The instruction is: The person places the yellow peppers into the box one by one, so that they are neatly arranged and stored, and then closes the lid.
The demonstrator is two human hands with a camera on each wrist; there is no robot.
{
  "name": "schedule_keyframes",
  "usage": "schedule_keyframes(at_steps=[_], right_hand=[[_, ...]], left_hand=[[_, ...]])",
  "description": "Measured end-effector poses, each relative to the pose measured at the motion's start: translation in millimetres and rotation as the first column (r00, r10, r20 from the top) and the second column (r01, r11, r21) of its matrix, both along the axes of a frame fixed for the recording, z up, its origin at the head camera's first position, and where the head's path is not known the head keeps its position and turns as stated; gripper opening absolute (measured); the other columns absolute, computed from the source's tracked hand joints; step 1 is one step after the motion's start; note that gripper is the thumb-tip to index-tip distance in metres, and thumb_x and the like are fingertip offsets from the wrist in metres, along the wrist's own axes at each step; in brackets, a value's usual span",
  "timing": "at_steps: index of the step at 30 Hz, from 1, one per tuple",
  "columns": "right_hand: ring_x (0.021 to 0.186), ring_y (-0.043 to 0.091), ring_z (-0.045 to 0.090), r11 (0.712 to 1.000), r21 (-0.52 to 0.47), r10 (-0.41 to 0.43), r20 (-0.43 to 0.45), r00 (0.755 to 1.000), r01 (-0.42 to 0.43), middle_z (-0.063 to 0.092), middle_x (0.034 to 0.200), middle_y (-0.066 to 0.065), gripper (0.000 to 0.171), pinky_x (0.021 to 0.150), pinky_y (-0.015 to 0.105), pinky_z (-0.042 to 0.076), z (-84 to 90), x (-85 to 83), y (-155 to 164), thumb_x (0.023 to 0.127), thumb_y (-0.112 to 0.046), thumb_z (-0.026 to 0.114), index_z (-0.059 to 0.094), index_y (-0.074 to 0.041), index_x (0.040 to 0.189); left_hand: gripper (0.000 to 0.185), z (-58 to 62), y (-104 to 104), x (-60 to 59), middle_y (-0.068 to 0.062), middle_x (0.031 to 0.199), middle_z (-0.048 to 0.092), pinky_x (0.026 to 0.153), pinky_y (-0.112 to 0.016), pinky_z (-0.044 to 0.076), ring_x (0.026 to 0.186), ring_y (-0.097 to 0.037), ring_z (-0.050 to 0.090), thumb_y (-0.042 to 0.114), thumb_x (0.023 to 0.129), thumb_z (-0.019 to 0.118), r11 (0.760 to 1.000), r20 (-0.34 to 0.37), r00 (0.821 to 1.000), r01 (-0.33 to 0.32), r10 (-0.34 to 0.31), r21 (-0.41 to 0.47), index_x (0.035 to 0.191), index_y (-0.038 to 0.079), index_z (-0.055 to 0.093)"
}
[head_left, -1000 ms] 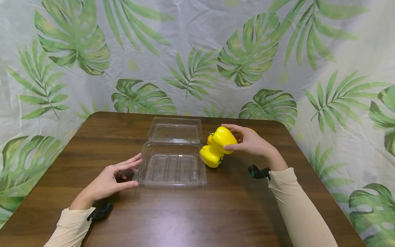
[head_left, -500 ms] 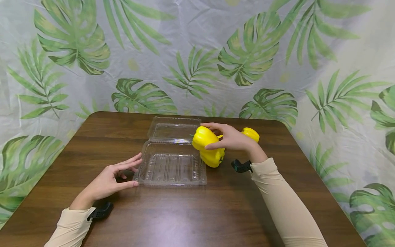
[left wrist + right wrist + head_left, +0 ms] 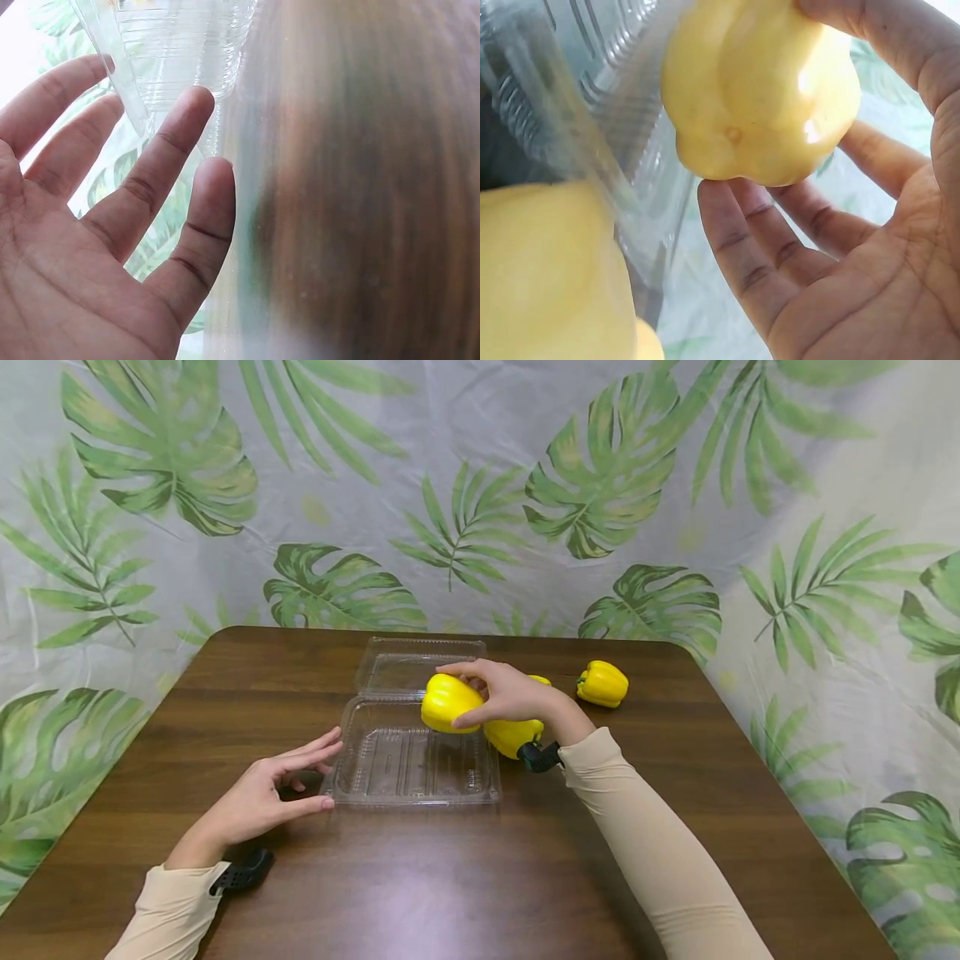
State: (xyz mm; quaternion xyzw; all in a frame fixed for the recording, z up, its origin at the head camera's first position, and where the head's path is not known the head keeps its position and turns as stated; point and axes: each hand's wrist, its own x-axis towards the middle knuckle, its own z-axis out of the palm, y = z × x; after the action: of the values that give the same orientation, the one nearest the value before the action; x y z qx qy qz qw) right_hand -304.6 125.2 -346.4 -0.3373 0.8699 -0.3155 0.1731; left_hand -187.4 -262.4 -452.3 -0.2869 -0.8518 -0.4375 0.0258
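Note:
A clear plastic clamshell container (image 3: pixel 408 797) lies on the table with its lid folded back behind it. My right hand (image 3: pixel 510 693) holds a yellow bell pepper (image 3: pixel 448 703) over the right side of its base. In the right wrist view, thumb and fingers grip that bell pepper (image 3: pixel 757 90) around its lower end. My left hand (image 3: pixel 262 793) is spread at the container's left edge, fingertips right at the rim. The left wrist view shows its fingers (image 3: pixel 142 180) straight and apart beside the clear plastic wall (image 3: pixel 180 60).
Just right of the container sits another yellow bell pepper (image 3: pixel 510 737), partly hidden by the right hand and wrist strap. More yellow shows behind that hand. Farther right, a yellow bell pepper (image 3: pixel 603 684) lies on the brown wooden table (image 3: pixel 420 885). A leaf-patterned cloth (image 3: pixel 480 510) hangs behind.
My right hand has carried the yellow bell pepper leftward, from above the other peppers to over the container. The far-right pepper has come into full view. My left hand stays in place.

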Motion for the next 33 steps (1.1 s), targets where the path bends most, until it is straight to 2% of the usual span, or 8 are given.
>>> schedule_keyframes(at_steps=[5, 15, 24, 33], right_hand=[[0.130, 0.028, 0.062, 0.999, 0.038, 0.019, 0.004, 1.000, -0.019, 0.056, 0.154, 0.009, 0.087, 0.109, 0.043, 0.053, -1.8, -1.2, -17.7, 0.090, -0.027, 0.088, 0.045, -0.022, 0.165], [0.126, 0.028, 0.064, 0.985, 0.159, 0.079, -0.052, 0.996, -0.070, 0.060, 0.154, 0.008, 0.086, 0.107, 0.039, 0.054, -5.2, -0.8, -47.0, 0.090, -0.026, 0.088, 0.045, -0.019, 0.165], [0.137, 0.029, 0.061, 0.976, 0.205, 0.091, -0.056, 0.994, -0.078, 0.062, 0.153, 0.011, 0.081, 0.112, 0.041, 0.052, -9.3, 4.5, -65.0, 0.090, -0.022, 0.089, 0.049, -0.018, 0.161], [0.137, 0.028, 0.061, 0.965, 0.245, 0.125, -0.097, 0.987, -0.098, 0.063, 0.153, 0.010, 0.079, 0.116, 0.041, 0.049, -15.8, 3.0, -79.7, 0.090, -0.022, 0.089, 0.052, -0.015, 0.159]], left_hand=[[0.070, -0.1, -0.5, 0.0, -0.010, 0.170, 0.045, 0.082, -0.026, 0.057, 0.113, 0.003, 0.064, 0.016, 0.090, 0.088, 1.000, 0.003, 1.000, -0.001, 0.001, 0.002, 0.154, 0.012, 0.060], [0.070, 0.1, -0.6, 0.1, -0.011, 0.170, 0.046, 0.082, -0.026, 0.057, 0.112, 0.004, 0.065, 0.018, 0.090, 0.089, 1.000, -0.002, 1.000, -0.009, 0.009, -0.014, 0.154, 0.012, 0.060], [0.070, -1.1, -0.1, 1.2, -0.012, 0.169, 0.046, 0.081, -0.026, 0.057, 0.111, 0.002, 0.066, 0.017, 0.090, 0.088, 1.000, -0.003, 1.000, -0.002, 0.002, -0.016, 0.154, 0.011, 0.060], [0.071, -0.3, -1.4, -1.0, -0.009, 0.171, 0.045, 0.083, -0.027, 0.057, 0.114, 0.003, 0.065, 0.019, 0.091, 0.088, 1.000, 0.003, 1.000, -0.005, 0.005, -0.028, 0.155, 0.011, 0.059]])
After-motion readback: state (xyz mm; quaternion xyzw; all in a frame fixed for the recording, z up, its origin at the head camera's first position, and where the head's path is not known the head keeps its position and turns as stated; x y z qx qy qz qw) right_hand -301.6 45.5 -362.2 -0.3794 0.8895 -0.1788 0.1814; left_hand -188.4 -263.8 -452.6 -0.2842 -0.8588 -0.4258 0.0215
